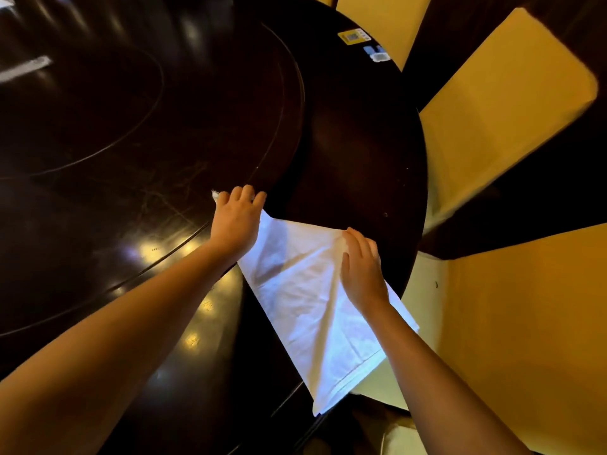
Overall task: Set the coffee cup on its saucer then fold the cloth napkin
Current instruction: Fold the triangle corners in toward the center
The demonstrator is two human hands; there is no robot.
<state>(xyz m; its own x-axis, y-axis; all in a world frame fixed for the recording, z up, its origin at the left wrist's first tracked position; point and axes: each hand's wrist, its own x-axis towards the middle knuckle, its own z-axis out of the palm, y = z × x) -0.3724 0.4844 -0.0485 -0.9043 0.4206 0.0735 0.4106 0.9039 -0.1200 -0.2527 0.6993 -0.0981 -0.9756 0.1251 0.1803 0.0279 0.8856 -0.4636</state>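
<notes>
A white cloth napkin (305, 300) lies spread on the dark round table (354, 159), and its near corner hangs over the table's edge. My left hand (237, 220) presses on the napkin's far left corner with the fingers curled over it. My right hand (361, 267) rests flat on the napkin's right part, fingers together and pointing away from me. A crease runs down the cloth between my two hands. No coffee cup or saucer is in view.
A dark turntable (131, 126) fills the table's middle, left of the napkin. Yellow-cushioned chairs (502, 103) stand around the table's right side. Small cards or stickers (361, 41) lie at the table's far edge.
</notes>
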